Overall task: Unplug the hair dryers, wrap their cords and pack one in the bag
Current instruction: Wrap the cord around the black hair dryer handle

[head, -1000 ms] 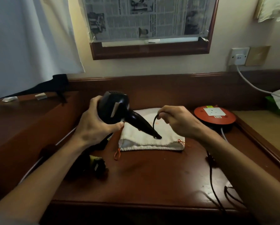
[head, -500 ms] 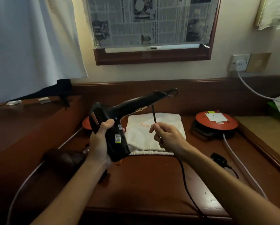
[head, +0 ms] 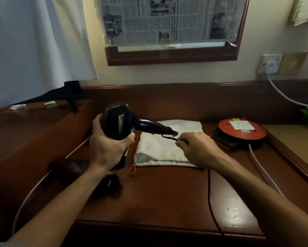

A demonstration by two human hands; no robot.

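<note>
My left hand (head: pixel 106 148) grips the body of a black hair dryer (head: pixel 121 122) above the wooden table, its handle pointing right. My right hand (head: pixel 197 148) pinches the dryer's black cord (head: pixel 169 137) just below the handle's end; the cord (head: pixel 209 193) runs down from under that hand and off the table's front edge. A white drawstring bag (head: pixel 165 150) lies flat beneath the handle, with an orange drawstring (head: pixel 132 169) at its near left corner. A second dark hair dryer (head: pixel 69 168) lies on the table to the left, partly hidden by my left forearm.
A red extension reel (head: pixel 238 130) with a socket sits at the back right, its white cable (head: pixel 262 168) running forward along the table's right side. A wall socket (head: pixel 270 64) holds a white plug. The table (head: pixel 167 196) has raised wooden rims at the back and sides.
The dryer has turned over: its handle swung down from pointing up-right to pointing right over the bag. My right hand moved right and now pinches the cord close to the handle's end.
</note>
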